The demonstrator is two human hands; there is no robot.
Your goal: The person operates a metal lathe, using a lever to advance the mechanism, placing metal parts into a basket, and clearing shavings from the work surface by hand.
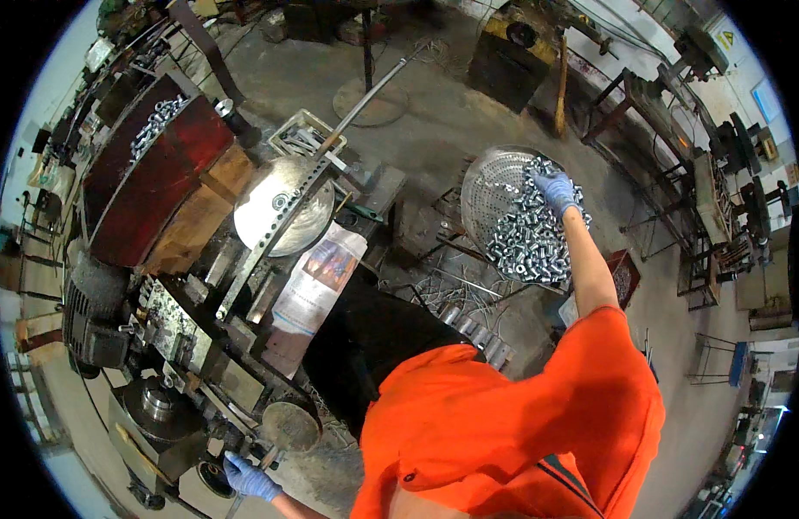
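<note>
My right hand (557, 192), in a blue glove, reaches into a heap of small shiny metal sleeves (529, 238). Its fingers are bent together at the upper edge of the heap; what they hold, if anything, is hidden among the sleeves. The heap fills the right side of a round, perforated metal pan (486, 186). At the lower left my left hand (250, 478), also gloved in blue, is closed around a metal lever (270, 457) on the machine. Next to that lever is a round, dull metal disc (291, 426).
The machine bed (179, 324) runs along my left, with a printed paper sheet (317, 285) lying on it. Beyond stand a large shiny disc (282, 206), a perforated bar (274, 233) and a red bin (157, 182). Metal cylinders (475, 333) and wire scraps (455, 290) lie near my body.
</note>
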